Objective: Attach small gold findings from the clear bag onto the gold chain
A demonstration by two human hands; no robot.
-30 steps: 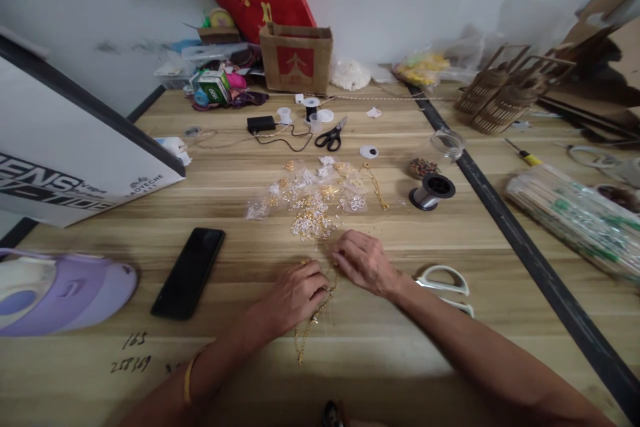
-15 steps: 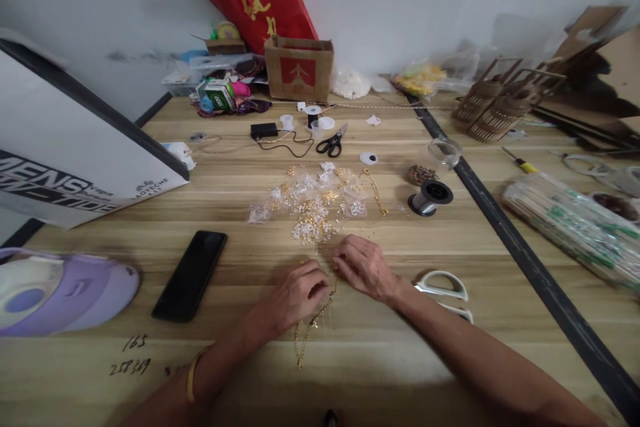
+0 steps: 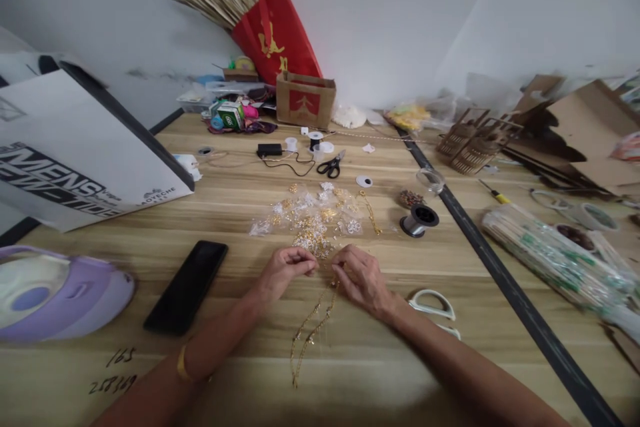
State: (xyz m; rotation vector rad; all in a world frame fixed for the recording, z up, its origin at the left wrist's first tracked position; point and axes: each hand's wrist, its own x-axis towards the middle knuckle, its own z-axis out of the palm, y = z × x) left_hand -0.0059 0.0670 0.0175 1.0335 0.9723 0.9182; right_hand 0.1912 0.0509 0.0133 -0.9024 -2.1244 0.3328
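A gold chain point(image 3: 311, 337) with small charms hangs down in a narrow loop across the wood towards me. Its upper end reaches the fingertips of my right hand point(image 3: 364, 277), which are closed on it. My left hand point(image 3: 286, 270) is just left of it, thumb and fingers pinched together; whatever they hold is too small to make out. Right beyond both hands lies a loose heap of gold and silver findings point(image 3: 313, 233), with small clear bags point(image 3: 300, 203) of similar pieces behind it. Another gold chain point(image 3: 370, 213) lies to the right of the bags.
White-handled scissors point(image 3: 435, 303) lie beside my right forearm, a black phone point(image 3: 187, 287) left of my left hand. A wire spool point(image 3: 419, 220) stands to the right. Black scissors point(image 3: 331, 165) lie further back. A purple visor point(image 3: 75, 293) and a white box point(image 3: 90, 160) occupy the left side.
My left hand has moved up and away from the chain, its fingers now pinched near the heap. More of the chain's loop shows below my right hand. The camera view has shifted upward.
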